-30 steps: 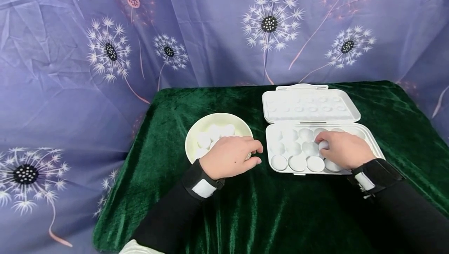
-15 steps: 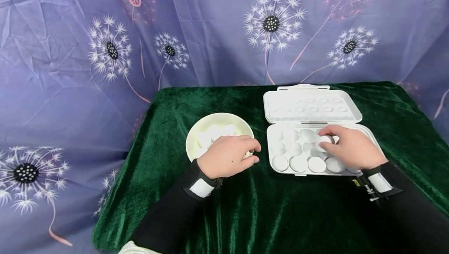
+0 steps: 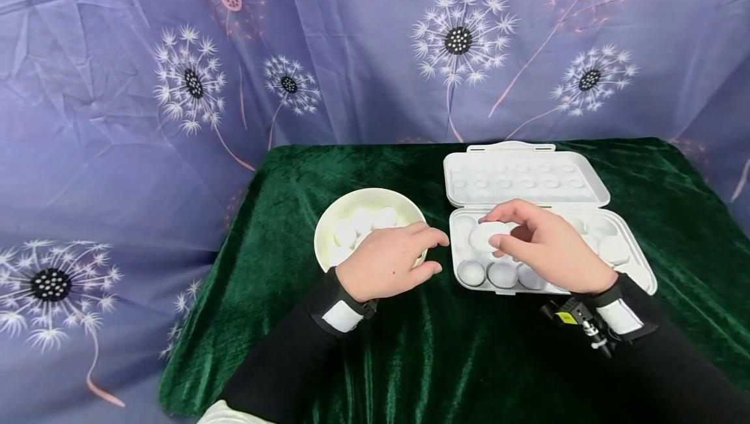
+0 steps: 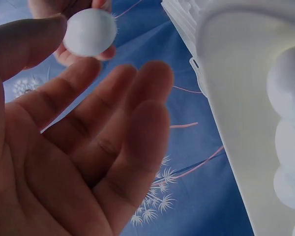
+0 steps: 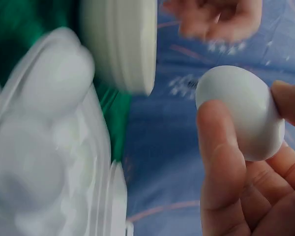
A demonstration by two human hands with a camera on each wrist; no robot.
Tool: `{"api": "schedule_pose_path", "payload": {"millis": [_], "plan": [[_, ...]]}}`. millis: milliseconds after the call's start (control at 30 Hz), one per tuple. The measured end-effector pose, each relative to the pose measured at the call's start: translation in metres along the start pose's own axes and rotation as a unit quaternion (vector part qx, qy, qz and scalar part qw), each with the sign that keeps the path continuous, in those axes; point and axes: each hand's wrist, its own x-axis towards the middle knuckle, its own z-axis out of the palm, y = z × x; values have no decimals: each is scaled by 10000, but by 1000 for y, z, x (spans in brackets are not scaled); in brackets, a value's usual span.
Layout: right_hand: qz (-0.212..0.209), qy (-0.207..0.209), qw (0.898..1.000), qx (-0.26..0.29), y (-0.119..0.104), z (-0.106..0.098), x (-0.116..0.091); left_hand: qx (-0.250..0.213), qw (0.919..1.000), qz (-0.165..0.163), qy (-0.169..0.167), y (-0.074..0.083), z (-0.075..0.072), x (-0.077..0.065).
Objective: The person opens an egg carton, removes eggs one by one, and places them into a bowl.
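My right hand (image 3: 553, 248) pinches a white egg (image 5: 243, 113) between thumb and fingers, raised above the left part of a white egg box (image 3: 524, 176). The box lies open, its lid folded back, and rounded white eggs (image 5: 59, 78) sit in its front row. My left hand (image 3: 389, 261) hovers over the near right side of a cream bowl (image 3: 321, 235), palm turned toward the box. Its fingers are loosely bent with nothing between them. Several white eggs (image 3: 361, 221) lie in the bowl, partly hidden by this hand.
A dark green velvet cloth (image 3: 445, 346) covers the table, under both bowl and box. Behind it hangs a purple-blue curtain (image 3: 363, 53) with dandelion prints. A white egg (image 3: 614, 250) shows in the box's right part, beside my right hand.
My right hand has lifted the egg up out of the box and carried it left, toward the bowl. The left hand has stayed nearly where it was over the bowl.
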Motion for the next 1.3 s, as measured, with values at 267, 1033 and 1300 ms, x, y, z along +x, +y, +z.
{"api": "schedule_pose_path", "payload": {"millis": [267, 1033, 1300], "plan": [[-404, -304, 9956, 785, -17, 21, 3, -242, 9988, 210, 383, 6, 1, 3], [-633, -516, 9821, 1697, -19, 51, 9, -280, 9977, 74, 613, 3, -3, -1], [-454, -389, 9885, 1386, -8, 48, 7, 132, 9967, -579, 546, -14, -15, -4]]}}
